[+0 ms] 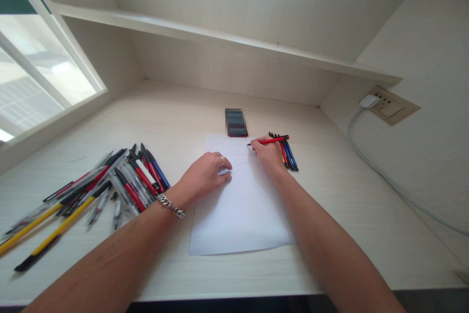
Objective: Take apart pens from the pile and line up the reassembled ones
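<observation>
A sheet of white paper (pixel 242 220) lies on the desk in front of me. My right hand (pixel 269 156) is closed around a red pen (pixel 274 140), its dark tip at the upper part of the sheet. Resting on the paper's left side is my left hand (pixel 210 171), fingers loosely bent and apart, holding nothing; a ring and a chain bracelet show on it. Just right of my right hand several pens (pixel 289 154) in dark, red and blue lie side by side, partly hidden by the hand.
A phone-like dark device (pixel 236 122), blurred out, lies beyond the paper. At left is a heap of pens (pixel 135 181), with long yellow-and-black sticks (pixel 69 220). A white cable (pixel 381 171) runs from the wall socket (pixel 392 105) at right. A shelf (pixel 220 37) overhangs the desk.
</observation>
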`<state>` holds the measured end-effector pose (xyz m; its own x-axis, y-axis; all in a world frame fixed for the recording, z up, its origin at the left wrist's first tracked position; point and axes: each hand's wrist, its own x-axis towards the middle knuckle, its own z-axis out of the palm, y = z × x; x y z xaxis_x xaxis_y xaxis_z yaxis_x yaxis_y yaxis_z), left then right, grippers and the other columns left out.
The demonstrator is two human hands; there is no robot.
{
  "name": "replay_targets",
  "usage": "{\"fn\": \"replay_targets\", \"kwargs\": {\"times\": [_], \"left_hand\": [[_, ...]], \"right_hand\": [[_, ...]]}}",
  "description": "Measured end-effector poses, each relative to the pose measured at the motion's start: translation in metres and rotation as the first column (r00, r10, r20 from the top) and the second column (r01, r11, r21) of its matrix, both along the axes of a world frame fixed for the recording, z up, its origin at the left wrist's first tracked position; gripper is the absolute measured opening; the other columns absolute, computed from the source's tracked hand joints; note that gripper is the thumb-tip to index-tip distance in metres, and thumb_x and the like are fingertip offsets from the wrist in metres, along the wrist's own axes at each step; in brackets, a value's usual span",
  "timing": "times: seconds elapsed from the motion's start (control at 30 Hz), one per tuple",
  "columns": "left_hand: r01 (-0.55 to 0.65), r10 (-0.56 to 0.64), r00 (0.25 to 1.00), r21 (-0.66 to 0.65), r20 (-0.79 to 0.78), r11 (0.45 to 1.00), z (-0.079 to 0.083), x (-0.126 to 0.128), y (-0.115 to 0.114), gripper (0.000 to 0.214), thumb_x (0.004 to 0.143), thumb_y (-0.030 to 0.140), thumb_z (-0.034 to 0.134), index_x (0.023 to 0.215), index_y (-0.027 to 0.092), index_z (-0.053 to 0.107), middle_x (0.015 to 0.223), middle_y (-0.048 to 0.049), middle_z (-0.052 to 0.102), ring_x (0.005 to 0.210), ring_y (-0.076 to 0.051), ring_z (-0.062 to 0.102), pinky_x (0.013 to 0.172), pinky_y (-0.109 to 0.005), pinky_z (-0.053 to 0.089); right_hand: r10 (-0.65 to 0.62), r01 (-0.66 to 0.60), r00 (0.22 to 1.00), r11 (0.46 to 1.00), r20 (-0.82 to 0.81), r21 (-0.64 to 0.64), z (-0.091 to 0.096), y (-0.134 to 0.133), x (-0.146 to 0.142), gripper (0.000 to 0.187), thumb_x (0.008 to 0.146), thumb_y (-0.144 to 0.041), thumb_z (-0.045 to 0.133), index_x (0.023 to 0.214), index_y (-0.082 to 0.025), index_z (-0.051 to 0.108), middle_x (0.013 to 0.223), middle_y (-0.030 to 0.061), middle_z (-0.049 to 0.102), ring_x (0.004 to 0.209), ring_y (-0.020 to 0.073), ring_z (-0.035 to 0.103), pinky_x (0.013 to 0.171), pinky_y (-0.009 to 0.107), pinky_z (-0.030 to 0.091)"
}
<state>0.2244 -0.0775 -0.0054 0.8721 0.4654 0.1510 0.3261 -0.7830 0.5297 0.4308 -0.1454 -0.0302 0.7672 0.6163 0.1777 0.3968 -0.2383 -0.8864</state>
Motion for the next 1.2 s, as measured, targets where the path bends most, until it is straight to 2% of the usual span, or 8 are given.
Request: {"fn": "replay_targets", "kwargs": {"times": [0.17,0.37,0.53,0.7,0.8,0.93,1.07,1.2], "left_hand": [[0.004,-0.004,1.000,0.010,-0.007,1.000,0.000,0.001,0.000,0.019,0.078,0.029,0.061,0.091,0.021,0.072,0.092,-0.0062,0.068,0.087,-0.022,0.060,0.080,-0.033,0.046],[-0.001,0.001,1.000,-0.004,0.002,1.000,-0.001,0.000,0.000,0.018,0.079,0.030,0.061,0.091,0.021,0.071,0.093,-0.0056,0.068,0.087,-0.022,0.060,0.079,-0.032,0.046],[0.001,-0.001,1.000,-0.001,0.000,1.000,-0.002,0.001,0.000,0.018,0.078,0.030,0.062,0.091,0.021,0.072,0.092,-0.0059,0.067,0.087,-0.022,0.060,0.078,-0.032,0.046],[0.002,-0.002,1.000,-0.002,-0.001,1.000,-0.001,0.001,0.000,0.019,0.078,0.030,0.061,0.091,0.021,0.071,0.092,-0.0059,0.067,0.087,-0.022,0.060,0.079,-0.032,0.046],[0.000,0.000,1.000,0.007,-0.002,1.000,0.000,0.001,0.000,0.019,0.079,0.030,0.061,0.091,0.021,0.072,0.092,-0.0058,0.067,0.087,-0.022,0.060,0.080,-0.032,0.045],[0.002,-0.002,1.000,-0.002,0.000,1.000,-0.001,0.001,0.000,0.020,0.078,0.031,0.061,0.091,0.021,0.072,0.093,-0.0055,0.067,0.087,-0.021,0.060,0.079,-0.032,0.045],[-0.003,0.003,1.000,-0.010,0.001,1.000,-0.002,0.002,0.001,0.021,0.077,0.032,0.062,0.091,0.021,0.072,0.092,-0.0054,0.067,0.084,-0.020,0.060,0.078,-0.031,0.046],[-0.006,0.006,1.000,-0.009,0.003,1.000,-0.001,0.001,0.000,0.021,0.077,0.032,0.062,0.092,0.021,0.072,0.092,-0.0049,0.067,0.082,-0.019,0.060,0.077,-0.031,0.045]], "right_hand": [[0.037,-0.036,0.999,0.999,0.013,-0.037,0.006,-0.001,-0.003,0.015,0.068,-0.032,0.059,0.065,-0.019,0.065,0.066,0.0030,0.066,0.062,0.0172,0.056,0.054,0.027,0.037],[0.021,-0.021,1.000,1.000,0.014,0.016,0.007,-0.001,-0.003,0.012,0.067,-0.028,0.058,0.059,-0.019,0.060,0.062,0.0028,0.063,0.059,0.0170,0.054,0.053,0.027,0.036],[-0.005,0.006,1.000,0.999,0.028,-0.032,0.006,0.000,-0.003,0.012,0.068,-0.027,0.058,0.059,-0.019,0.060,0.059,0.0020,0.062,0.057,0.0162,0.054,0.051,0.027,0.036],[0.042,-0.035,0.992,0.998,-0.119,0.060,0.007,-0.004,-0.005,0.015,0.068,-0.035,0.067,0.069,-0.020,0.064,0.062,0.0011,0.064,0.054,0.0143,0.053,0.047,0.025,0.036],[0.157,-0.095,0.934,0.975,-0.321,0.201,0.018,-0.011,-0.008,0.030,0.073,-0.050,0.065,0.073,-0.020,0.066,0.061,0.0015,0.063,0.050,0.0117,0.052,0.045,0.023,0.037],[0.247,-0.085,0.842,0.939,-0.480,0.333,0.038,-0.021,-0.009,0.048,0.077,-0.062,0.057,0.061,-0.018,0.064,0.065,0.0058,0.066,0.057,0.0121,0.057,0.048,0.023,0.042],[0.339,-0.092,0.765,0.899,-0.548,0.429,0.045,-0.026,-0.013,0.035,0.072,-0.049,0.073,0.063,-0.015,0.064,0.076,0.0074,0.068,0.067,0.0126,0.061,0.056,0.023,0.046],[0.469,-0.123,0.635,0.846,-0.614,0.519,0.043,-0.025,-0.018,0.031,0.064,-0.036,0.083,0.080,-0.017,0.065,0.067,-0.0005,0.062,0.050,0.0057,0.048,0.042,0.018,0.033]]}}
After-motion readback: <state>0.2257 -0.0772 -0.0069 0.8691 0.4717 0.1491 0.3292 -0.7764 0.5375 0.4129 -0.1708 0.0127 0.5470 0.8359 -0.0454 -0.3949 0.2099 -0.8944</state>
